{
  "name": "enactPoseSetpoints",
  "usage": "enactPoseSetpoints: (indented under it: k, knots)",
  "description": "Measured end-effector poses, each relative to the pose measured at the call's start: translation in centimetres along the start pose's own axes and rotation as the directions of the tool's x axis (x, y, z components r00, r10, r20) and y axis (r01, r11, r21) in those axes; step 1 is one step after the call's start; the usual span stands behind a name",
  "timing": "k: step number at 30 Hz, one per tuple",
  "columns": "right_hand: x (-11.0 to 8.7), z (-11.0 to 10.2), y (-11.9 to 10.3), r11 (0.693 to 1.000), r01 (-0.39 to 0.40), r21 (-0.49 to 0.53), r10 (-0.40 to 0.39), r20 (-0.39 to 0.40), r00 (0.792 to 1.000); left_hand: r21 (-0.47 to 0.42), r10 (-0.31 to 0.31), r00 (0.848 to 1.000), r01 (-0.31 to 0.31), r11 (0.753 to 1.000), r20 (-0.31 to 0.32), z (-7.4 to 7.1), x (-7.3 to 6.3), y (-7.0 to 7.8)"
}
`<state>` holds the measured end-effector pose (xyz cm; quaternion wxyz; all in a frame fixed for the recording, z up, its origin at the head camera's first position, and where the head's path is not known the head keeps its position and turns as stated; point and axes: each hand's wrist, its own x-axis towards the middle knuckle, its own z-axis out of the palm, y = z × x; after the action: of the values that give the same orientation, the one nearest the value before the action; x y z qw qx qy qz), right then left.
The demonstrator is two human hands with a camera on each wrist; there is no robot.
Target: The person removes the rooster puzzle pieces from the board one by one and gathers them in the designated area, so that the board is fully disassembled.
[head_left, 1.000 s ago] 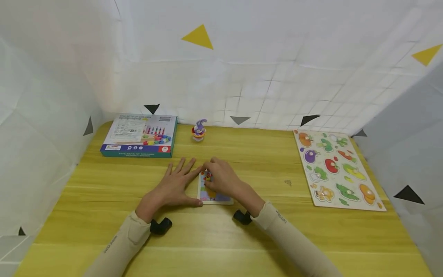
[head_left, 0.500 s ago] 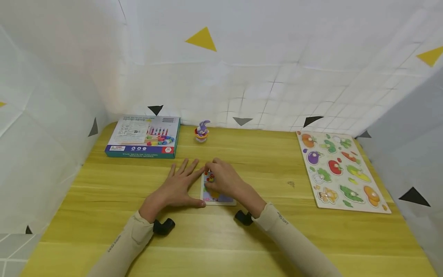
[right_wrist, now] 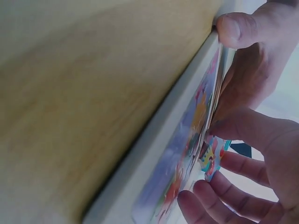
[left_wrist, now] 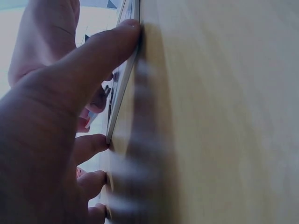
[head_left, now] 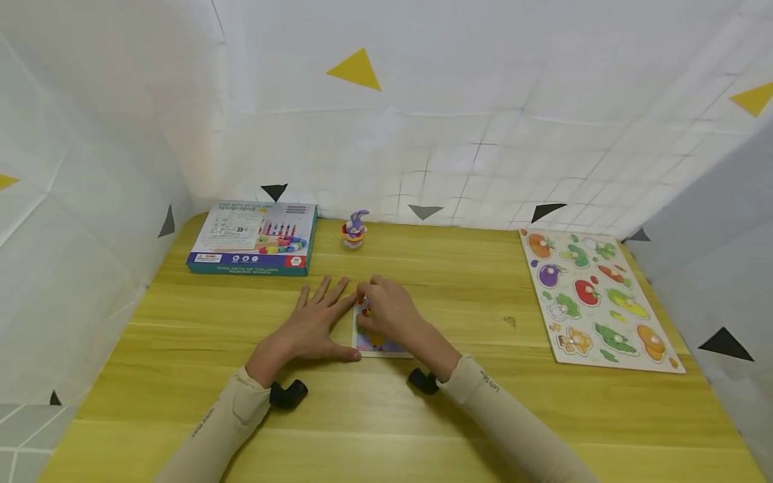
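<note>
A small picture puzzle board (head_left: 364,350) with a pale rim lies flat on the table. My left hand (head_left: 309,329) is at its left side, fingers spread; its thumb and forefinger touch the board's edge. Over the board, my right hand (head_left: 391,310) covers much of the picture. In the right wrist view its thumb and fingers pinch a small colourful puzzle piece (right_wrist: 214,157), tilted up from the board's surface. The board's rim (left_wrist: 122,88) also shows edge-on in the left wrist view. Whether the piece touches its slot is hidden.
A flat bead-toy box (head_left: 253,238) lies at the back left. Beside it stands a purple rabbit figurine (head_left: 354,229). A vegetable knob puzzle (head_left: 602,302) is on the right of the wooden table (head_left: 362,429). White sheeting (head_left: 447,100) rises behind.
The head view has shifted slightly, so everything sits a little further right. Both hands stay at the board, with only slight finger movement by the right hand.
</note>
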<state>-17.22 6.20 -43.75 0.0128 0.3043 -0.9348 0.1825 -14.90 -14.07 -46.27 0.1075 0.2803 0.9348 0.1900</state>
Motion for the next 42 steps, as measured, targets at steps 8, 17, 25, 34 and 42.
enactPoseSetpoints:
  k: [8,17,25,34,42]
  knots:
    - [-0.8,-0.7,0.9,1.000,0.019,-0.004,-0.019,-0.065,0.998,-0.005,0.011,1.000,-0.011,1.000,-0.002,0.0,0.2,0.1]
    - [-2.3,-2.8,2.5,0.999,0.015,-0.035,-0.018,-0.096,0.995,-0.010,-0.008,1.000,0.008,1.000,0.016,0.0,0.3,-0.2]
    - [-3.6,-4.0,3.9,0.999,-0.015,-0.030,0.011,-0.108,0.994,0.010,-0.026,0.999,0.026,1.000,0.031,-0.6,0.4,-0.3]
    - [-5.0,-4.8,5.4,0.997,-0.060,-0.053,0.053,-0.125,0.991,0.009,-0.013,0.999,0.013,1.000,0.036,-0.6,0.3,-0.5]
    - [-5.6,-4.8,6.4,0.994,-0.082,-0.069,0.074,-0.109,0.991,0.004,-0.003,1.000,0.003,1.000,0.020,-0.6,0.0,-0.8]
